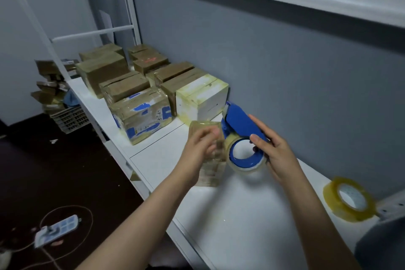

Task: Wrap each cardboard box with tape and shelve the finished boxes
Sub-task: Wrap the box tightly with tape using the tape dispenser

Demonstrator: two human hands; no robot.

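- Small cardboard box (210,173), glossy with tape, smeared by motion and half hidden behind the left hand (200,148); no print legible on it.
- Gripped upright in that hand's curled fingers, above the white shelf (230,221), just left of the right hand (278,153).
- Blue tape dispenser (238,124) clasped in the right hand, thumb and fingers curled round it; clear tape roll (246,165) on its hub, just beside the box.
- Beyond both hands, taped boxes (122,87) in rows on the shelf; the nearest with blue print and small writing, unreadable; red marking farther back, illegible.
- Right of the right hand, a spare tape roll (328,193) on the shelf.
- Far left of the left hand, dim on the floor: a power strip (57,229) and a crate (70,119) with more boxes above it.
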